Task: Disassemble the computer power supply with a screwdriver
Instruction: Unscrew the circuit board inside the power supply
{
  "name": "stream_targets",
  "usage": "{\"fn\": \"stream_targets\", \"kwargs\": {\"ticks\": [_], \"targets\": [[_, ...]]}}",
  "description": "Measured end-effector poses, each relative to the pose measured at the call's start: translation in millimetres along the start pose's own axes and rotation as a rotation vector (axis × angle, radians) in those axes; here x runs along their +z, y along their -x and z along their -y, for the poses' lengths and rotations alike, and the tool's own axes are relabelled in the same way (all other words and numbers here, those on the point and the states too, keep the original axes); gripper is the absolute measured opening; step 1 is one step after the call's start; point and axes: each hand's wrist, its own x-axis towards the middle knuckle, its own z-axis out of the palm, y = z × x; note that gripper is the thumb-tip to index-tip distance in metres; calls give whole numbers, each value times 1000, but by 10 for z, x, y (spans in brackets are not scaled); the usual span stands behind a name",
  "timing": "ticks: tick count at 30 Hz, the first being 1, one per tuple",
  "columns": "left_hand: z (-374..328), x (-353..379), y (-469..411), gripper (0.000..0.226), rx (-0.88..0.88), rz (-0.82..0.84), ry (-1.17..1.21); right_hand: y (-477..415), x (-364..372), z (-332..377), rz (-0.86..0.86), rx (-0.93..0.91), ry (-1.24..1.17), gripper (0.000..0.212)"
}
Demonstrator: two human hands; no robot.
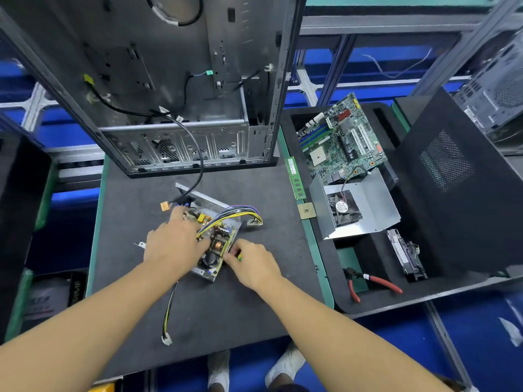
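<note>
The opened power supply (pixel 218 244) lies on the dark mat, its circuit board with capacitor, coils and a yellow-purple wire bundle (pixel 240 212) exposed. My left hand (pixel 172 240) rests on its left side, fingers spread over the board. My right hand (pixel 252 264) sits at the board's right edge and grips a small yellow-green screwdriver handle (pixel 239 257); the tip is hidden. The supply's metal cover with fan (pixel 353 207) stands in the tray at right.
An empty computer case (pixel 175 89) stands upright behind the mat, a black cable running from it to the supply. A foam tray (pixel 368 304) at right holds a motherboard (pixel 342 140), red-handled pliers (pixel 370 282) and a drive (pixel 406 256). A RAM stick (pixel 295 178) and a CPU (pixel 306 210) lie near the mat's edge.
</note>
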Motion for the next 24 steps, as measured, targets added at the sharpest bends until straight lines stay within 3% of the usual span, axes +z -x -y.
{"fn": "stream_targets", "kwargs": {"ticks": [6,13,21,24], "targets": [[-16,-31,47,35,-8,-77,-146,-111,-84,27,117,73,-80,27],[23,-106,20,33,-100,-77,71,-43,-213,14,377,16,-421,13],[-41,-143,35,29,-133,-71,123,15,-179,34,391,98,-625,13],[-67,-144,56,28,-143,-80,138,37,-166,70,331,112,-597,25]]}}
